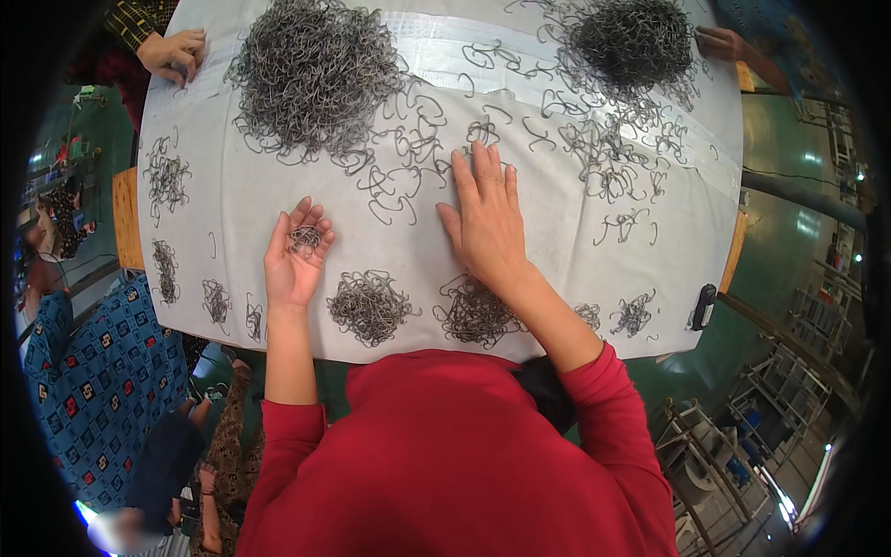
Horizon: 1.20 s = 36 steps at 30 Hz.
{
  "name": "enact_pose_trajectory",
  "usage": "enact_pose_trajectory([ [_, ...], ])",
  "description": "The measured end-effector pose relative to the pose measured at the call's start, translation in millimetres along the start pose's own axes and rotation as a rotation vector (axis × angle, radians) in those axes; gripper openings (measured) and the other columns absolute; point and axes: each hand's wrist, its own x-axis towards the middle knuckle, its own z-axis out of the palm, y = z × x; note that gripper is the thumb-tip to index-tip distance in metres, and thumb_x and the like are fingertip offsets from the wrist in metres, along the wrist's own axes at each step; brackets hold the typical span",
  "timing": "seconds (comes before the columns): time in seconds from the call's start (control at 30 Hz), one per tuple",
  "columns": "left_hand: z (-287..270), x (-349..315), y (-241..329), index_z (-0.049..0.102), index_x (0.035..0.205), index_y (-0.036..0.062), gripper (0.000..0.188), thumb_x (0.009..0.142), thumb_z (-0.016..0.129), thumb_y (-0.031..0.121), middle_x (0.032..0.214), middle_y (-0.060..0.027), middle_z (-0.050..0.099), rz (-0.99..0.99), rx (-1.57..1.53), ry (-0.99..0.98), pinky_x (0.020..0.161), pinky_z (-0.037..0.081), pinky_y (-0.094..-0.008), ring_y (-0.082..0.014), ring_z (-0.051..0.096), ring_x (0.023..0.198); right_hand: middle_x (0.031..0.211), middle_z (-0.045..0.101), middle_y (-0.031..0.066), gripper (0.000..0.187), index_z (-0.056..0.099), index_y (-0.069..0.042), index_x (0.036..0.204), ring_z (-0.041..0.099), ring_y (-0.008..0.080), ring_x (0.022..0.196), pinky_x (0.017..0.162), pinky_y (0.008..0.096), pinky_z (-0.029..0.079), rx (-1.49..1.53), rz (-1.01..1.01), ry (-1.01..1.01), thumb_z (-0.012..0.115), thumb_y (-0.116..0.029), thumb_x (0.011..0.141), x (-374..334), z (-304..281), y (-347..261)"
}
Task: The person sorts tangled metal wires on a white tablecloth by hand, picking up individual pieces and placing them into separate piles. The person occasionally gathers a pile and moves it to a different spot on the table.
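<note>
In my left hand (295,265), palm up with curled fingers, rests a small clump of dark curved wire hooks (304,240). My right hand (487,218) lies palm down on the pale table cover, its fingers stretched out and their tips beside scattered hooks (408,139). A large heap of hooks (311,79) rises beyond my left hand. Two smaller piles lie close to me: one pile (369,308) between my arms, another pile (471,311) partly covered by my right forearm.
Another big heap (636,46) stands at the far right, beside a co-worker's hand (722,45). A second person's hand (176,56) rests at the far left corner. Small hook piles (165,269) line the left side. A black object (703,306) sits at the right edge.
</note>
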Motion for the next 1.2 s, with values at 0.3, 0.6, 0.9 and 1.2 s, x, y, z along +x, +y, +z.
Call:
enact_pose_trajectory([
  [0.3,-3,0,1,0.05,0.119,-0.0022,0.038,0.097,0.04,0.027,0.106,-0.0132,0.058,-0.002,0.013,0.002,0.083,0.051,-0.0343,-0.0223,0.058,0.094,0.095,0.063,0.0091,0.02,0.065,-0.01,0.098,0.06,0.0254,0.089,0.077,0.0401,0.043,0.022,0.231,0.229,0.061,-0.018,0.08,46,-26,64],
  [0.6,6,-2,0,0.05,0.12,-0.0013,0.037,0.097,0.04,0.026,0.106,-0.0118,0.058,0.007,0.035,0.03,0.082,0.051,-0.0334,-0.0212,0.058,0.093,0.08,0.067,0.0143,0.024,0.068,-0.006,0.081,0.064,0.03,0.076,0.069,0.0393,0.048,-0.209,0.624,0.062,0.065,-0.029,0.077,108,-44,98],
  [0.9,-3,-1,0,0.051,0.119,-0.003,0.04,0.098,0.039,0.029,0.107,-0.0137,0.059,0.002,-0.001,-0.049,0.083,0.051,-0.0355,-0.0249,0.058,0.096,0.071,0.053,-0.0054,0.013,0.061,-0.01,0.083,0.042,0.0046,0.062,0.059,0.0212,0.035,1.121,0.64,-0.326,0.061,-0.023,0.086,35,-72,95],
  [1.2,-5,2,0,0.051,0.119,-0.0025,0.04,0.097,0.039,0.029,0.105,-0.0137,0.059,-0.003,-0.007,-0.042,0.084,0.052,-0.0357,-0.0252,0.059,0.095,0.081,0.061,0.0075,0.014,0.059,0.0,0.088,0.058,0.0215,0.076,0.071,0.0324,0.045,0.507,0.265,-0.358,0.061,-0.013,0.082,-23,-61,28],
])
